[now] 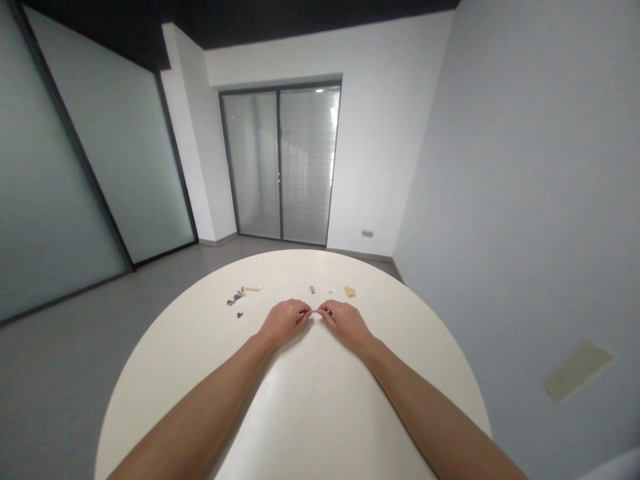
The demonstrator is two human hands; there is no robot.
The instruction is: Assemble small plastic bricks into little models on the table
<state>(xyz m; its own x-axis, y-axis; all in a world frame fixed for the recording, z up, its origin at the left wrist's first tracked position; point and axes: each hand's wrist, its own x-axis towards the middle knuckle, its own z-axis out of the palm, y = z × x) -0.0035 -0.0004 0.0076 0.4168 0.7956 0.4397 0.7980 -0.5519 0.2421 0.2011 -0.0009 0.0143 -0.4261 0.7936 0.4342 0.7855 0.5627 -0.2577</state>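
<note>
Both hands meet near the middle of a round white table point(320, 400). My left hand point(286, 321) pinches one end of a small, thin grey piece point(314, 311). The other end sits between the fingertips of my right hand point(346, 323). Its exact kind is too small to make out, and my fingers cover both ends. Just beyond the hands lies a small grey block point(313, 289). To its right are tiny white bits point(330, 291) and a yellowish flat piece point(350, 291).
Left of my hands lie a cluster of small grey and dark pieces point(237, 295), a thin tan strip point(253, 289) and a separate dark bit point(239, 315). The table's curved edge is bounded by a white wall point(525, 200) on the right. Glass doors point(280, 167) stand beyond.
</note>
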